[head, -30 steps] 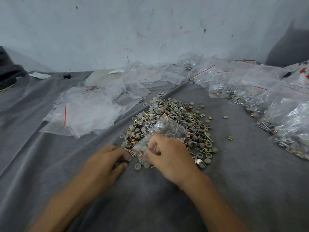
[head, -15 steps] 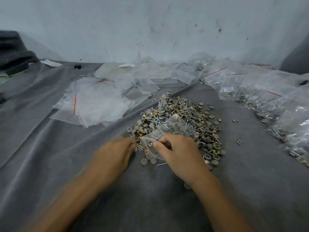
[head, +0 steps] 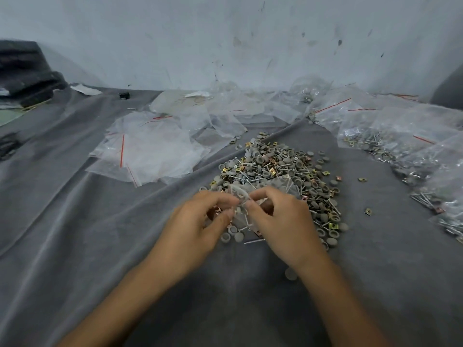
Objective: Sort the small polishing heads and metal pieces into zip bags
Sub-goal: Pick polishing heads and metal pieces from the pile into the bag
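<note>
Cloth (head: 75,246), grey & wrinkled, filled clear zip bags (head: 400,136) far right, empty red-striped clear zip bags (head: 150,151) back left, pile of grey polishing heads & brass metal pieces (head: 275,166) centre, left hand (head: 198,229) & right hand (head: 283,224) both pinching small clear zip bag (head: 240,199) over pile's near edge.

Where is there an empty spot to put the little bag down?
Bare grey cloth lies left of the left hand, below the empty zip bags. Another patch lies right of the right hand, between the pile of parts and the filled bags, with a few stray metal pieces. Crowded: the middle, where both hands pinch the little bag, and the far edge.
</note>
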{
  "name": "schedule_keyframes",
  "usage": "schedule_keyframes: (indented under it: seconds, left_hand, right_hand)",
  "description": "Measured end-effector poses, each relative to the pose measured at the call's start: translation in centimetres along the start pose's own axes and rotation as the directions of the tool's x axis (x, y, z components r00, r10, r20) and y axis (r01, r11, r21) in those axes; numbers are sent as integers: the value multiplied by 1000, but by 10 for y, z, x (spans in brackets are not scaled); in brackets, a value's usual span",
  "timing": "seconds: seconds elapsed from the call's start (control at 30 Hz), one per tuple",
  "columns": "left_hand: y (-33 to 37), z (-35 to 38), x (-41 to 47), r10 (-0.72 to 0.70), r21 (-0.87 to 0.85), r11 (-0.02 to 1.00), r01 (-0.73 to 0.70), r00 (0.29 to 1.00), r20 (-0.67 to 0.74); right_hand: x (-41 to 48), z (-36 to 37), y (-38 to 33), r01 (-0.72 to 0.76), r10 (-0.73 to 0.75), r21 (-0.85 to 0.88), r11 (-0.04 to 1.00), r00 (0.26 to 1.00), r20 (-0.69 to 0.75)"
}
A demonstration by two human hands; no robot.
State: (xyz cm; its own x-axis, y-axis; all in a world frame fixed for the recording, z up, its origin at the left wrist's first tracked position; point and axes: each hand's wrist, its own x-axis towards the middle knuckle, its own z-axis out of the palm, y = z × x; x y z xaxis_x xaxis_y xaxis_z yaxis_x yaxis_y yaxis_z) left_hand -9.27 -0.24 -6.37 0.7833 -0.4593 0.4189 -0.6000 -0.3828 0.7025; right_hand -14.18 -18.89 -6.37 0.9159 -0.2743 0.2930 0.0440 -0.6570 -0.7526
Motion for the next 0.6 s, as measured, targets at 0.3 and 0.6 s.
schedule_keyframes:
  seconds: [0.3, 0.6]
  left_hand:
    - [-8, -16, -5, -139, 480, 876, -54, 923, 358]
    - [0, -14, -6, -126, 462, 883, -84, 905, 405]
  right_hand:
    - [0, -5, 0, 1, 1, 30, 1000, 997, -77]
    - [0, -4, 2, 19, -18, 24, 1000, 999, -48]
